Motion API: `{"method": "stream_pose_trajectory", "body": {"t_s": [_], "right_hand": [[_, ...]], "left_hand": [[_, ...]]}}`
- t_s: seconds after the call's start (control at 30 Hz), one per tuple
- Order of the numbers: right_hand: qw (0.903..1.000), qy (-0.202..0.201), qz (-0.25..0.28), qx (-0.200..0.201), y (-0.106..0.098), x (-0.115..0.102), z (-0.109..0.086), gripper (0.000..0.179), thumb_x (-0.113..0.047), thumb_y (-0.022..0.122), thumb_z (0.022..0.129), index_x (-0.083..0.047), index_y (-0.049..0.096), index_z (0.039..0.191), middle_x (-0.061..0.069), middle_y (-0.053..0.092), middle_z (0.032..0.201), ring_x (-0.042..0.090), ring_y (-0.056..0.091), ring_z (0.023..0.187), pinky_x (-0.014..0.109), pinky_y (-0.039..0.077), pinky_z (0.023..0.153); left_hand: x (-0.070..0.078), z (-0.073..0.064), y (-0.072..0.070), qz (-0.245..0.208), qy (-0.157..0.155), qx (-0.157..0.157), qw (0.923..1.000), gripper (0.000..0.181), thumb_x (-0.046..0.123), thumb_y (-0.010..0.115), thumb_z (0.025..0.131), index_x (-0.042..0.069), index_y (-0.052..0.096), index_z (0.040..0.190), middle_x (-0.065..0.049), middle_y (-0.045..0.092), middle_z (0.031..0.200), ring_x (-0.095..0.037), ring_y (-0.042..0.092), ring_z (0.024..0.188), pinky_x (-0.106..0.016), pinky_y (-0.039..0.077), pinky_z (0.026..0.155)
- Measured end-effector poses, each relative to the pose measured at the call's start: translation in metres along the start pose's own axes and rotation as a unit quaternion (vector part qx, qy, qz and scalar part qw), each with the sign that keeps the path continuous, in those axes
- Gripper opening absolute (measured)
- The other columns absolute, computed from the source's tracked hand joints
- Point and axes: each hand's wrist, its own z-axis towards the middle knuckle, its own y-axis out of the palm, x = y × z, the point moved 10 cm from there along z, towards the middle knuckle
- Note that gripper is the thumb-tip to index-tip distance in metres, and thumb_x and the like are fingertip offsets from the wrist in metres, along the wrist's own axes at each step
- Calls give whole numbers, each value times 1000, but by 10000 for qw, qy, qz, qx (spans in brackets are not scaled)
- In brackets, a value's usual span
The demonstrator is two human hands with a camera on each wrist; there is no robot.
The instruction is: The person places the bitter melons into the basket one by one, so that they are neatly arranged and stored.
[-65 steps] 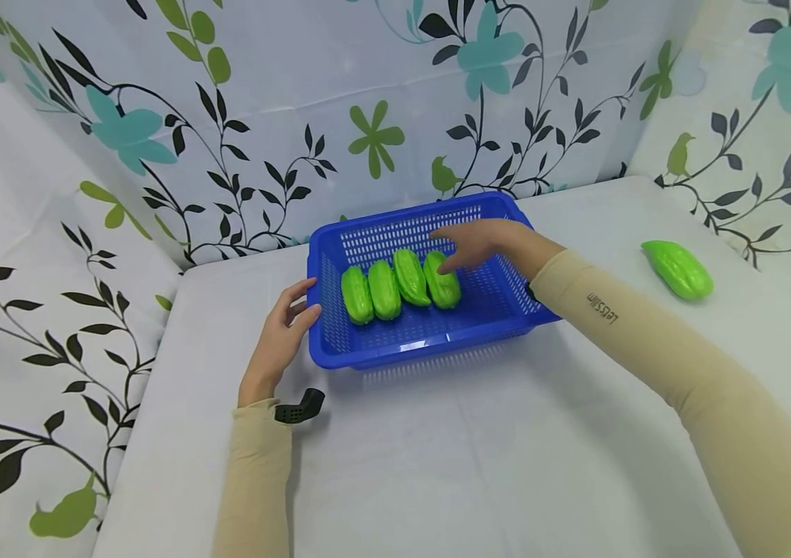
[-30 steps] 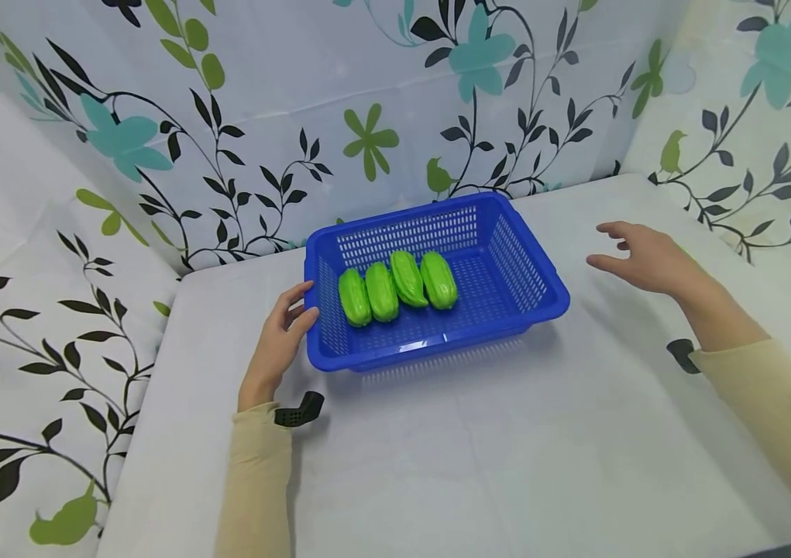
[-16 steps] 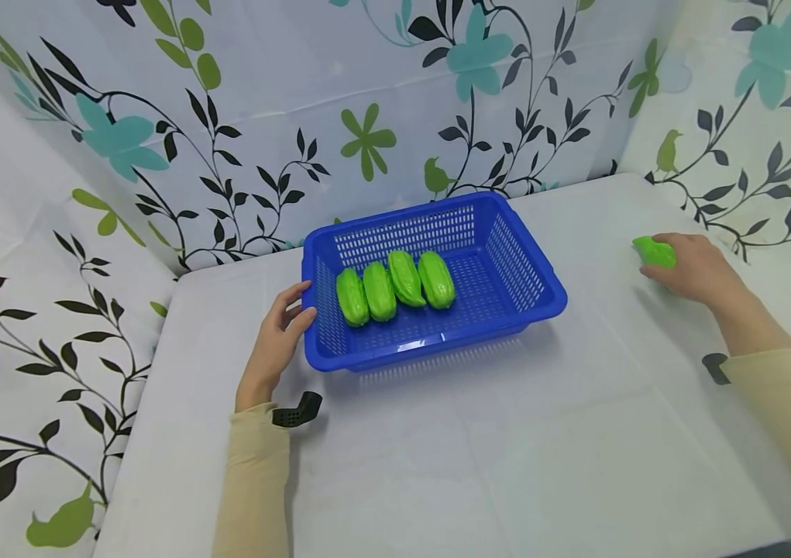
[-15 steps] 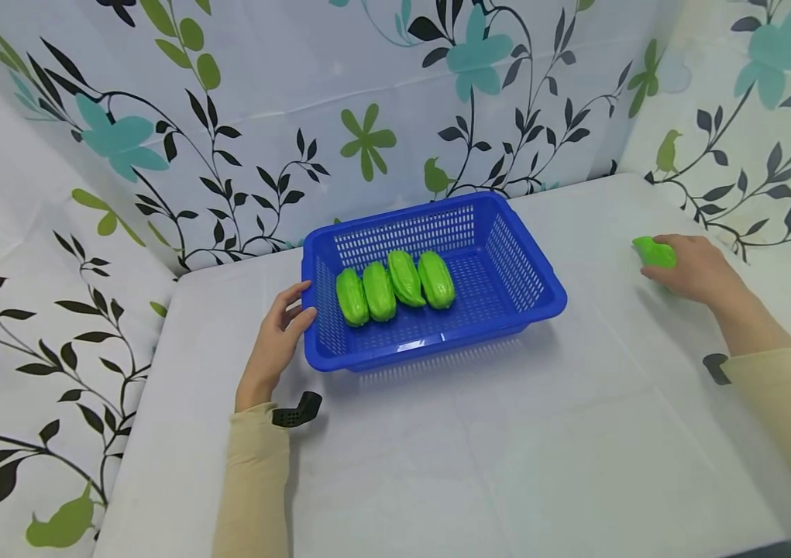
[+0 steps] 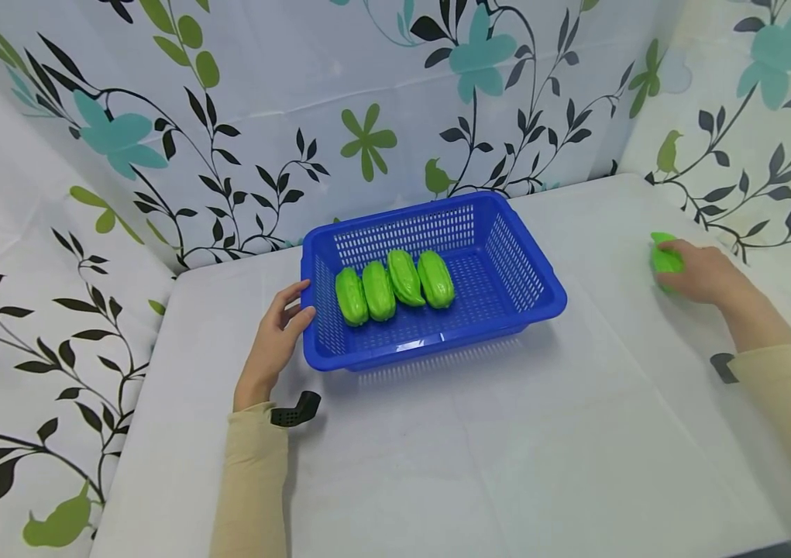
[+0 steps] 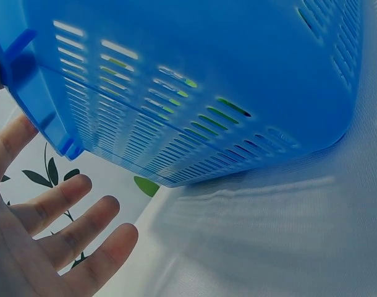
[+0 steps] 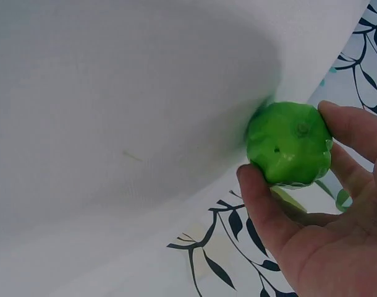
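A blue perforated basket [image 5: 395, 353] stands on the white cloth, with several glossy, ridged green peppers [image 5: 379, 291] side by side in its left half. My left hand [image 5: 273, 341] is at its left end, thumb and forefinger resting on the rim. The other fingers [image 6: 83, 238] stretch out loosely beside the basket wall in the left wrist view. Far to the right, my right hand [image 5: 702, 275] grips another green pepper [image 5: 665, 262] between thumb and fingers. In the right wrist view the lobed end of this pepper [image 7: 290, 145] faces the camera, close to the cloth.
A white cloth [image 5: 437, 449] covers the table. Behind and to the sides hang white curtains [image 5: 263, 70] printed with leaves, flowers and birds. Part of the table's front edge [image 5: 778, 542] shows at the lower right.
My right hand has left the space over the basket, reached right and taken hold of the lone pepper. Lately it shifted slightly right and turned the pepper. My left hand stays at the rim.
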Motion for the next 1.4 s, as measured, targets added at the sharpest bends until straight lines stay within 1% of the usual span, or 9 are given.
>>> {"method": "stream_pose_trajectory", "body": {"t_s": [0.17, 0.3, 0.53, 0.63, 0.77, 0.83, 0.97, 1.17, 1.4], "right_hand": [[9987, -58, -43, -501, 5, -1, -1, 56, -29, 48, 100, 6, 29, 139, 50, 31, 126, 67, 35, 111, 75, 33, 91], [9978, -18, 46, -668, 8, -1, 0, 60, -36, 48, 100, 6, 31, 139, 46, 29, 133, 64, 34, 114, 75, 32, 93], [9970, -53, 316, -703, 10, -6, 7, 73, -49, 51, 98, 3, 26, 143, 41, 31, 133, 59, 34, 113, 74, 34, 90], [9960, 30, 601, -660, 8, -14, 10, 80, -56, 49, 97, -1, 23, 148, 38, 33, 131, 56, 37, 113, 71, 37, 89], [9920, 63, 1136, -549, 0, -36, 8, 87, -63, 48, 93, -6, 19, 153, 36, 39, 131, 53, 45, 112, 69, 39, 89], [9892, 15, 1389, -471, -5, -50, 6, 88, -64, 48, 93, -9, 19, 154, 36, 42, 131, 50, 48, 112, 67, 40, 89], [9846, -127, 1718, -312, -14, -80, 1, 86, -63, 49, 93, -14, 17, 156, 35, 41, 134, 50, 45, 118, 67, 39, 92], [9813, -524, 1852, -32, -29, -130, -4, 82, -60, 51, 93, -19, 18, 157, 32, 37, 142, 51, 37, 128, 70, 37, 95], [9776, -1092, 1787, 186, -43, -182, -12, 74, -55, 51, 96, -25, 20, 156, 25, 44, 134, 47, 46, 123, 63, 43, 92]], "left_hand": [[-1, 0, 0, -4, -31, -9, 10000, 58, 38, 57, 98, 28, 36, 151, -6, 30, 156, -34, 30, 142, -62, 26, 110], [1, 0, 1, -31, -86, -36, 10000, 58, 35, 56, 98, 25, 35, 152, -8, 29, 156, -35, 30, 142, -62, 26, 111], [29, -12, 4, -36, -74, -95, 9999, 57, 27, 53, 100, 14, 33, 152, -17, 28, 156, -41, 28, 142, -64, 25, 110], [35, -15, 5, -55, -62, -112, 9999, 57, 27, 52, 100, 13, 33, 152, -18, 27, 156, -42, 28, 141, -65, 25, 109], [32, -14, 4, -33, -82, -103, 9999, 56, 26, 53, 100, 13, 34, 152, -17, 28, 156, -42, 28, 141, -64, 25, 110], [25, -11, 4, -18, -99, -86, 9999, 56, 26, 54, 100, 15, 35, 151, -16, 29, 155, -41, 28, 141, -64, 25, 110], [6, -2, 2, -9, -48, -36, 10000, 56, 32, 55, 99, 23, 36, 151, -11, 30, 156, -40, 28, 142, -65, 25, 110], [0, 0, 0, 32, 10, 26, 10000, 56, 37, 56, 98, 26, 38, 150, -9, 31, 155, -38, 30, 141, -65, 25, 109], [-2, 0, 0, 30, 0, 34, 10000, 56, 37, 56, 98, 27, 38, 150, -8, 31, 156, -38, 30, 142, -65, 25, 109]]}}
